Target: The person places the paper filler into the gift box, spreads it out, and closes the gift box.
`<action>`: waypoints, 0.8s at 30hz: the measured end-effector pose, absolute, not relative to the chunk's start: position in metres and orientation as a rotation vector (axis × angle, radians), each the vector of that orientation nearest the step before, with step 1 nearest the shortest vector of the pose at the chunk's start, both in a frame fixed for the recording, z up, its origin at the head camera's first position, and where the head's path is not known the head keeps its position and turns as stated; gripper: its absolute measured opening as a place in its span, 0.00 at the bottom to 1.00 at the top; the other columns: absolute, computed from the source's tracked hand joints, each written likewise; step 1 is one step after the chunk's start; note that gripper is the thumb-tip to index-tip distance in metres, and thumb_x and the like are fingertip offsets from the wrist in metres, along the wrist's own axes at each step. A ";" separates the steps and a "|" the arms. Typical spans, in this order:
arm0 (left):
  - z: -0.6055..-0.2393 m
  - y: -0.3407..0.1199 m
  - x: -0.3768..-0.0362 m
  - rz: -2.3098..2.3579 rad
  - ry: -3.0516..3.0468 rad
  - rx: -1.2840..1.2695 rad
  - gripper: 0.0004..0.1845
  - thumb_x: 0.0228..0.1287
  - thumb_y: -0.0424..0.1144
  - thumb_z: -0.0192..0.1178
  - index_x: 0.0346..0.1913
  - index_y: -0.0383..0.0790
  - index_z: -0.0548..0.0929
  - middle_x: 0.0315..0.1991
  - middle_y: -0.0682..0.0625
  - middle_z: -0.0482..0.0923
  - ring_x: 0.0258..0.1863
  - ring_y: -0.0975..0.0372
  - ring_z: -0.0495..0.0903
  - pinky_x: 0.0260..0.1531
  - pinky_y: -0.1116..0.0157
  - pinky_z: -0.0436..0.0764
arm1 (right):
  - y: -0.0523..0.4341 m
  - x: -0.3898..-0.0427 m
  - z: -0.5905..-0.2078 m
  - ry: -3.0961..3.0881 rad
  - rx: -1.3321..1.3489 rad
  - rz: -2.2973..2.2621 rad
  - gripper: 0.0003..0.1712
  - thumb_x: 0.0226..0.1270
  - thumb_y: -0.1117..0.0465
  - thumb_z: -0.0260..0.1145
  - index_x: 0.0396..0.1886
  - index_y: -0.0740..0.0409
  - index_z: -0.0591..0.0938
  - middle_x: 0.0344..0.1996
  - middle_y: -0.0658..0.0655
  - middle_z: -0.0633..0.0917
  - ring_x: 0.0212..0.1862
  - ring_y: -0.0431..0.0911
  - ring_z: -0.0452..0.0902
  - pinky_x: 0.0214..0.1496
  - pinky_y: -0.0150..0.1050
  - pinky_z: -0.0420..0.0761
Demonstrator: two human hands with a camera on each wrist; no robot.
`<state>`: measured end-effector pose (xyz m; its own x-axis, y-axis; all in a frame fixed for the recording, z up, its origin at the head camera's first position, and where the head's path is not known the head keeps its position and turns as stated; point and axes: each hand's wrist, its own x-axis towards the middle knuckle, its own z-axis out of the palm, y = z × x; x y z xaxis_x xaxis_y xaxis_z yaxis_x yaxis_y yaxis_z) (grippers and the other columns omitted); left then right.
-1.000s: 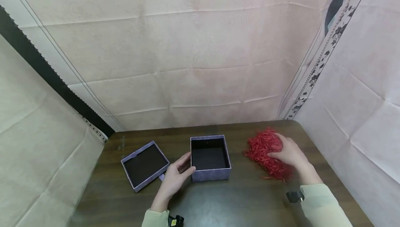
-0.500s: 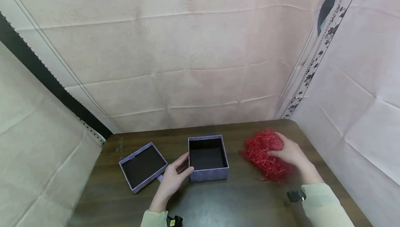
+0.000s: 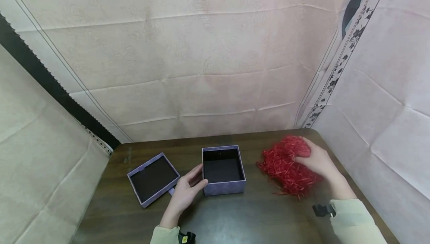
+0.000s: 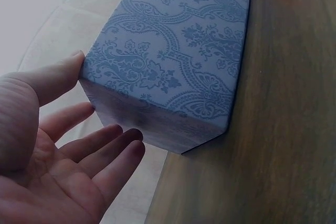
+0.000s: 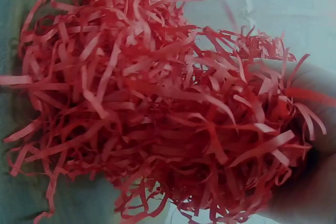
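Gripping a loose wad of red shredded paper (image 3: 289, 165), the right hand (image 3: 317, 162) has its fingers curled over the far right side of the pile, which sits on the dark wooden bench (image 3: 255, 214) well right of the open purple box (image 3: 223, 169); the right wrist view shows the red shredded paper (image 5: 157, 103) filling the frame, strands sticking out every way and trailing low. The left hand (image 3: 186, 191) lies open, fingers relaxed and spread, thumb at the box's left wall near its front corner; in the left wrist view the left hand (image 4: 58, 156) shows the palm up beside the patterned purple box (image 4: 173, 61), thumb tip just touching the edge, nothing pinched. The lid (image 3: 152, 178) lies upside down on the bench left of the box, just beside that hand. Risks, judged from this: the grip covers only one side of the wad, so a lift likely leaves part behind or sheds strands across the bench between pile and box. Loose tails could catch on the box rim and hang outside. The left hand only rests against the box, so a shove from the paper could slide the light box toward the lid. The box is small next to the pile, so overfill and spill seem likely. How tightly the fingers close inside the shreds cannot be told.
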<state>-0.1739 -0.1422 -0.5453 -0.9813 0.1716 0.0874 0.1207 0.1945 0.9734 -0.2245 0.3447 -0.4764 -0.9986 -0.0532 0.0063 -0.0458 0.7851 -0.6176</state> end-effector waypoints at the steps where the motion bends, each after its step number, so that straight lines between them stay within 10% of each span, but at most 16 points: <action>1: -0.545 -0.143 -0.174 1.944 2.396 0.292 0.33 0.73 0.33 0.70 0.78 0.41 0.74 0.79 0.41 0.68 0.73 0.47 0.74 0.70 0.47 0.74 | 0.344 -0.224 -0.475 2.960 -0.088 -1.023 0.56 0.70 0.47 0.75 0.87 0.61 0.55 0.73 0.78 0.71 0.69 0.78 0.70 0.60 0.77 0.77; 24: -0.547 -0.144 -0.173 1.878 2.464 0.287 0.34 0.72 0.42 0.73 0.78 0.50 0.76 0.75 0.45 0.74 0.71 0.48 0.77 0.68 0.50 0.77 | 0.321 -0.216 -0.435 3.016 -0.247 -1.127 0.51 0.72 0.44 0.74 0.86 0.56 0.62 0.73 0.71 0.75 0.71 0.71 0.71 0.67 0.76 0.71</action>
<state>-0.1733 -0.1441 -0.5472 -0.9825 0.1643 0.0876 0.1280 0.2542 0.9586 -0.2158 0.3213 -0.4346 -0.9845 -0.1121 0.1349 -0.1731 0.7453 -0.6439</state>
